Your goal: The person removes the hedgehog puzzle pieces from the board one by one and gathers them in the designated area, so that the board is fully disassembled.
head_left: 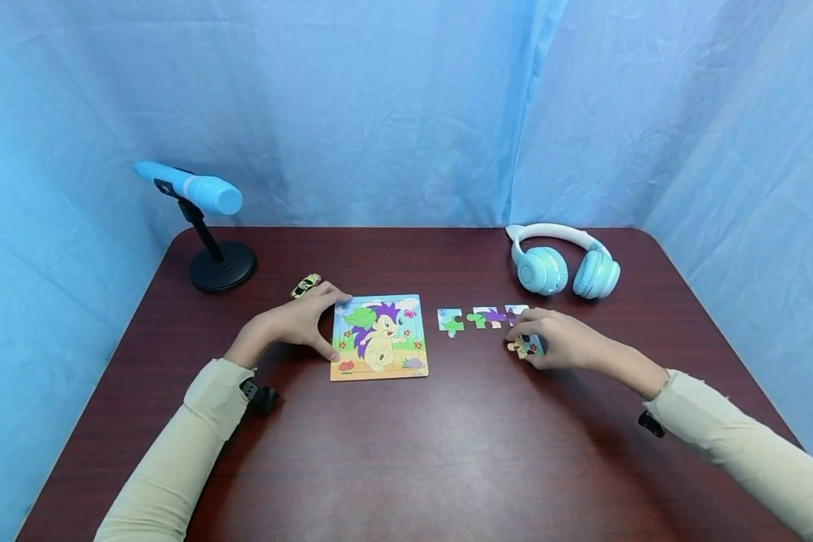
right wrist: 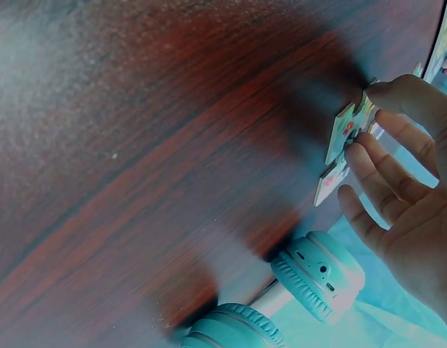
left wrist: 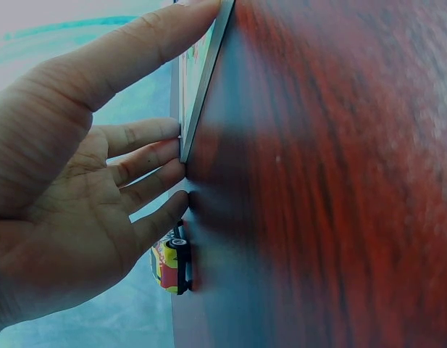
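Observation:
A square puzzle board (head_left: 379, 336) with a cartoon hedgehog picture lies flat on the dark red table (head_left: 406, 452). My left hand (head_left: 328, 325) spans its left edge, thumb at the near corner and straight fingers at the far corner; in the left wrist view the fingertips (left wrist: 176, 170) touch the board's edge (left wrist: 201, 94). To the right, my right hand (head_left: 525, 339) pinches a loose puzzle piece (head_left: 531, 347) between thumb and fingers, its edge lifted off the table (right wrist: 345, 130). A second piece (right wrist: 330, 180) lies just under those fingers.
Three loose pieces (head_left: 450, 320) (head_left: 488, 316) (head_left: 516, 309) lie in a row right of the board. A small yellow toy car (head_left: 306, 285) (left wrist: 171, 264) sits behind my left hand. Blue headphones (head_left: 562, 263) (right wrist: 310, 279) and a blue microphone on a stand (head_left: 206, 226) stand at the back.

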A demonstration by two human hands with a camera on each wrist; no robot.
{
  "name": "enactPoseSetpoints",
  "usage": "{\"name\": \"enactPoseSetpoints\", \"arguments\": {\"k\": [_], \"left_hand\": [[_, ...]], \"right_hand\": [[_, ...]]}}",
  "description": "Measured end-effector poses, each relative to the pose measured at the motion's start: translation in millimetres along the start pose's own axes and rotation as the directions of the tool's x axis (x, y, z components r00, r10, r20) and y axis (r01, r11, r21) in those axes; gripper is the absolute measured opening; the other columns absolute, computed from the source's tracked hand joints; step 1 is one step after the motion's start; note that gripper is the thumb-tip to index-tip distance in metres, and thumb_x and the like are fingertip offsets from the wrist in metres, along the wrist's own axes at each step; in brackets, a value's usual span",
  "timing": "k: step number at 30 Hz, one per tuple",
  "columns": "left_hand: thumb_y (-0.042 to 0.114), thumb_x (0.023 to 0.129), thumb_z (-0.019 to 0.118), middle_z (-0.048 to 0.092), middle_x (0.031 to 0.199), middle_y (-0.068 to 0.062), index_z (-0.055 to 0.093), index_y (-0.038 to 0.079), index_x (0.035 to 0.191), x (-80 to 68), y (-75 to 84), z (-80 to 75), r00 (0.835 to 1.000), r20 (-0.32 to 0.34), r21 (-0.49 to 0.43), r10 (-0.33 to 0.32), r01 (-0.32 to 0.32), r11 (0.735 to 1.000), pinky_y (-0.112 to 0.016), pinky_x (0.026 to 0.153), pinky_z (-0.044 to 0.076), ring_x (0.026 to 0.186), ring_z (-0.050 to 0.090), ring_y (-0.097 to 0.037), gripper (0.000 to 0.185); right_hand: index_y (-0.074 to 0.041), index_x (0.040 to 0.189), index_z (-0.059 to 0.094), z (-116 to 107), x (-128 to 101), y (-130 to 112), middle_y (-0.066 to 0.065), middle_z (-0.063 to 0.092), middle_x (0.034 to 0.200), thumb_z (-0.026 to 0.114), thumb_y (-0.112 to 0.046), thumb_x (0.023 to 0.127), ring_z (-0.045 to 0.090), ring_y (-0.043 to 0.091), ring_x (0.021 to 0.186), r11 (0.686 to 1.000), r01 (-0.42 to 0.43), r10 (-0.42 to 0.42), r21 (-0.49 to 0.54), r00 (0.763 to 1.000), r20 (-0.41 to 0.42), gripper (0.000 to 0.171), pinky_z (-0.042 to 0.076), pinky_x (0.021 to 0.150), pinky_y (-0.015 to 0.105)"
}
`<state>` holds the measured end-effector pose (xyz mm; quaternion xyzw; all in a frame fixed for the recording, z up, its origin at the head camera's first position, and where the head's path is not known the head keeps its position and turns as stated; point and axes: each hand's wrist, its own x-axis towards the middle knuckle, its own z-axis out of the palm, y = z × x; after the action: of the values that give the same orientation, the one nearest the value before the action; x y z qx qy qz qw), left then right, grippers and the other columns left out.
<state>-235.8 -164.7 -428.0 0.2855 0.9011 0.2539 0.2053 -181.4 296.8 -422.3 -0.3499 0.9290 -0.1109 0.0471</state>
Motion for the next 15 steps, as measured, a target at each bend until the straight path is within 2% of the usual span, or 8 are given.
{"name": "enactPoseSetpoints", "arguments": {"k": [7,15], "left_hand": [[0.033,0.074,0.093,0.04,0.146,-0.015,0.037,0.004,0.156,-0.7,0.9,0.3,1.0,0.007,-0.008,-0.012,0.012,1.0,-0.052,0.113,0.043,0.135,0.038,-0.032,0.103],[0.033,0.073,0.093,0.041,0.145,-0.015,0.038,0.002,0.155,-1.1,1.1,-0.3,1.0,-0.001,-0.002,0.001,-0.001,1.0,-0.052,0.112,0.044,0.134,0.039,-0.032,0.103]], "right_hand": [[-0.013,0.112,0.077,-1.2,-0.6,-1.0,0.004,0.067,0.113,0.083,-0.007,0.079,0.059,0.017,0.096,1.0,-0.004,0.004,-0.004,1.0,0.001,0.034,0.055,0.077,0.037],[-0.015,0.11,0.078,-0.4,9.1,-4.6,0.0,0.066,0.108,0.083,-0.01,0.08,0.06,0.015,0.093,0.999,0.037,-0.036,0.02,0.999,-0.037,0.031,0.055,0.076,0.033]]}}
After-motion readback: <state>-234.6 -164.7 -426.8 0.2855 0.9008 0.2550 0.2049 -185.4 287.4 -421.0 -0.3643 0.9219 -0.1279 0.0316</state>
